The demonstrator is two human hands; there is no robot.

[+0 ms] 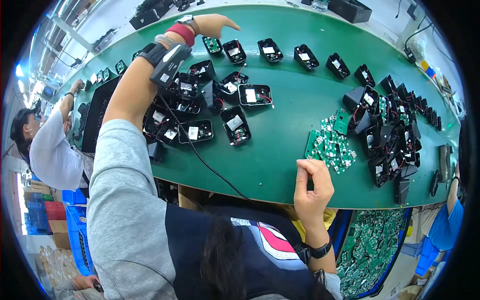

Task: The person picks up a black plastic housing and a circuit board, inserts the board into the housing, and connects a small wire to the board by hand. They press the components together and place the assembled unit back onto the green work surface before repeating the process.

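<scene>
My left hand (214, 25) reaches to the far side of the green table, one finger stretched to the right and slightly blurred. It hovers by a black plastic housing with a green circuit board (212, 46) in it. Beside that stands another open black housing (234, 51) with a white block and a red wire inside. Close to the table's near edge, my right hand (314, 187) is closed in a pinch, thumb and index fingertips together; anything between them is too small to make out. Just beyond it lies a loose pile of green circuit boards (332, 145).
Clustered black housings (395, 135) cover the table's right; more (195, 131) lie left of centre. Others curve along the far side. A black cable (210, 167) hangs from the device on my left forearm across the table. A blue-edged bin of boards (372, 245) stands below right. Co-workers sit at both sides.
</scene>
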